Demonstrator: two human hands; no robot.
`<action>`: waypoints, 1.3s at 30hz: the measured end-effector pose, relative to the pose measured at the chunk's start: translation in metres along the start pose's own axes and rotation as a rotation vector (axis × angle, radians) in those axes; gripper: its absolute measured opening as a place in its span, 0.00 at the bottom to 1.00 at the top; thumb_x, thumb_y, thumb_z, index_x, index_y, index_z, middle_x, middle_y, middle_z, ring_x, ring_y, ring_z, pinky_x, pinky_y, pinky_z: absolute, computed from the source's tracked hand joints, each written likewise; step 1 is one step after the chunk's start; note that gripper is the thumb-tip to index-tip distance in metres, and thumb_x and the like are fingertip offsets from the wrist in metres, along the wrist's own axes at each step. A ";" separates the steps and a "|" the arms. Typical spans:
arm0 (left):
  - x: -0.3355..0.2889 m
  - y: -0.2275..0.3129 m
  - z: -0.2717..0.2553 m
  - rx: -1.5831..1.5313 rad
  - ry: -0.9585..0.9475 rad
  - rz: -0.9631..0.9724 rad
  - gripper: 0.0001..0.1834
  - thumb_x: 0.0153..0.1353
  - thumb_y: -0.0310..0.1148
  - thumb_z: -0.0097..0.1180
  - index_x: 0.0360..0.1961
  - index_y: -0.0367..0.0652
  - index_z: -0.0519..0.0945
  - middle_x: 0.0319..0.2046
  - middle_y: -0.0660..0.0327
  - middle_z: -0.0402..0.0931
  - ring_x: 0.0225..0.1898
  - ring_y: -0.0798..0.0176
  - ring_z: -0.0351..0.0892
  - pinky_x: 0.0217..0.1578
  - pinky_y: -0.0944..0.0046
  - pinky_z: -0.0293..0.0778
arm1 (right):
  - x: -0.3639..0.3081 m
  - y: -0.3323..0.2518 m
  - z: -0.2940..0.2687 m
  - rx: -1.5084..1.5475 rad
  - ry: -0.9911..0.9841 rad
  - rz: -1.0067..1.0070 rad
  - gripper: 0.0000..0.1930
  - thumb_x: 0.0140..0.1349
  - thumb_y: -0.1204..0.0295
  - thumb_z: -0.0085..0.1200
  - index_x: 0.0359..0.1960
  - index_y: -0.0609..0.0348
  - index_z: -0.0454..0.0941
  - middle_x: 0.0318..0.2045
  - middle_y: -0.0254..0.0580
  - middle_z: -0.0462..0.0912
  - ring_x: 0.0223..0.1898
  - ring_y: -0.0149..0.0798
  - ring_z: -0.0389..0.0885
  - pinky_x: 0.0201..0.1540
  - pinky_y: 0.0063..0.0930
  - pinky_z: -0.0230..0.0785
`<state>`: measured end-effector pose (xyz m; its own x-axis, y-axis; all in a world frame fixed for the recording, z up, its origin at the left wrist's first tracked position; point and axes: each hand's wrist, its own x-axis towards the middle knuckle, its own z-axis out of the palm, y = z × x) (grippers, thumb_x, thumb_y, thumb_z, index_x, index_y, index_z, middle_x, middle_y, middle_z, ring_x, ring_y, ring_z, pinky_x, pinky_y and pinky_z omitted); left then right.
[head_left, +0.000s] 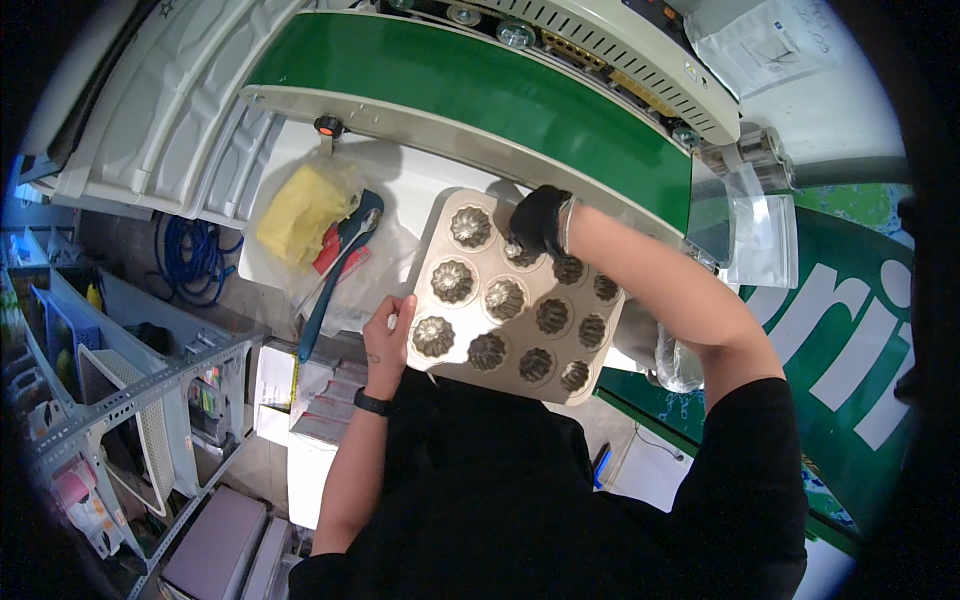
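A beige muffin pan point(478, 268) with several fluted cups is tilted in front of me. My left hand point(388, 340) is bare and closed on its left edge, thumb on top and a dark band at the wrist. Over a cup near the pan's far edge, my right hand point(543, 222) wears a black glove. Its fingers point down and are hidden, so whether they hold anything does not show. Left of the pan lies a yellow butter-like block point(303, 215) in clear plastic. Beside it rest a dark blue spatula point(325, 300) and a metal spoon point(368, 222).
A machine with a green belt point(470, 90) runs across the far side of the white table point(400, 175). Metal shelving point(150, 400) with bins stands at the left, near a coiled blue hose point(195, 260). Clear plastic bags point(760, 235) and a green sign point(840, 340) are at the right.
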<state>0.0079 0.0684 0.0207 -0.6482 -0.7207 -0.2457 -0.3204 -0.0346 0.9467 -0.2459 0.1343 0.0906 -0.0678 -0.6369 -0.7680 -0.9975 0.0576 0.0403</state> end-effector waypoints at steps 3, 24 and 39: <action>0.000 -0.003 -0.001 0.006 -0.013 -0.015 0.16 0.54 0.37 0.48 0.19 0.35 0.68 0.12 0.63 0.64 0.19 0.78 0.59 0.19 0.73 0.59 | 0.004 -0.004 0.002 -0.011 -0.005 -0.002 0.10 0.46 0.69 0.41 0.24 0.57 0.76 0.22 0.47 0.76 0.26 0.48 0.74 0.30 0.34 0.67; -0.001 -0.013 -0.002 0.114 -0.074 -0.008 0.16 0.57 0.38 0.43 0.21 0.34 0.67 0.16 0.59 0.65 0.23 0.73 0.59 0.26 0.71 0.61 | -0.096 -0.016 0.027 1.874 0.688 0.343 0.14 0.57 0.65 0.34 0.38 0.53 0.71 0.14 0.26 0.64 0.12 0.21 0.57 0.13 0.14 0.47; 0.035 0.012 -0.025 0.214 -0.650 -0.096 0.12 0.58 0.38 0.41 0.24 0.41 0.66 0.17 0.68 0.61 0.21 0.76 0.58 0.21 0.75 0.57 | 0.016 -0.093 0.069 3.719 1.388 -0.233 0.08 0.51 0.64 0.36 0.21 0.50 0.67 0.24 0.35 0.73 0.22 0.33 0.67 0.22 0.23 0.60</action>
<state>-0.0011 0.0257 0.0285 -0.8713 -0.1581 -0.4647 -0.4830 0.1083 0.8689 -0.1532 0.1715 0.0308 -0.6378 -0.3412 -0.6905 0.4190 -0.9060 0.0606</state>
